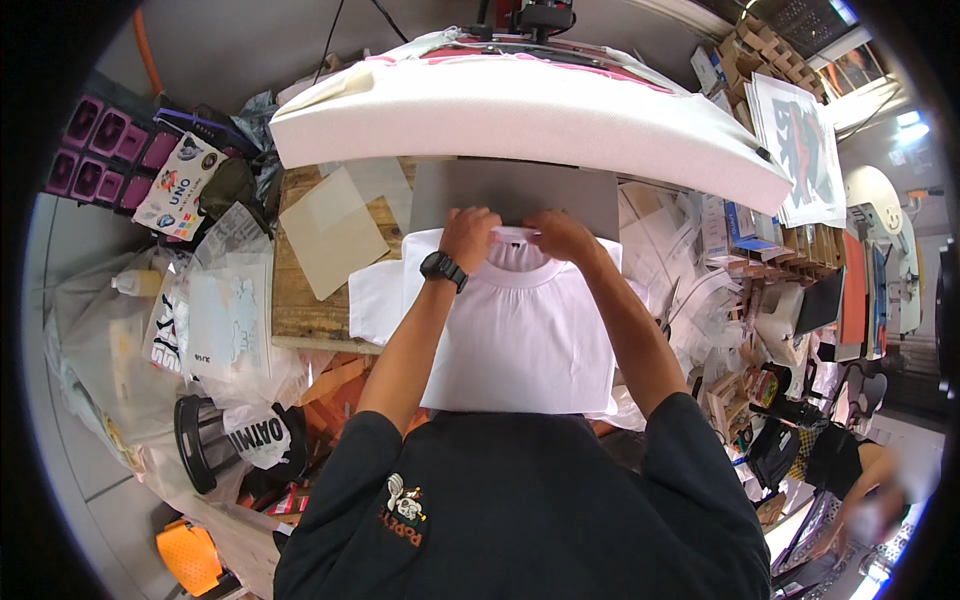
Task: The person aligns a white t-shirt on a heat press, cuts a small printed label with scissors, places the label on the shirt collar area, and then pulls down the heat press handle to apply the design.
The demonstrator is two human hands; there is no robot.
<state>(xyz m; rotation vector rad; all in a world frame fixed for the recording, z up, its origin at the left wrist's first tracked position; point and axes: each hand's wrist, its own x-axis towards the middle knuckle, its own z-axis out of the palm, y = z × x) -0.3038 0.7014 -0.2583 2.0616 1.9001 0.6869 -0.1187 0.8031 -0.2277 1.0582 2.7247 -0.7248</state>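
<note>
A white T-shirt (pixel 515 340) lies spread over a flat grey board (pixel 515 192), its neck opening toward the far side. One sleeve sticks out to the left. My left hand (pixel 470 238), with a black watch on the wrist, is closed on the left side of the collar. On the right side of the same collar, my right hand (pixel 560 236) has its fingers bent around the fabric. Some fingertips of both hands are hidden by the hands themselves.
A wide white cloth-covered slab (pixel 530 128) overhangs the far side. Beige sheets (pixel 333 232) lie on the wooden table (pixel 300 315) at left. Clear film (pixel 690 270) and stacked boxes crowd the right. A black chair (pixel 195 445) stands at lower left. Another person (pixel 855 480) is at far right.
</note>
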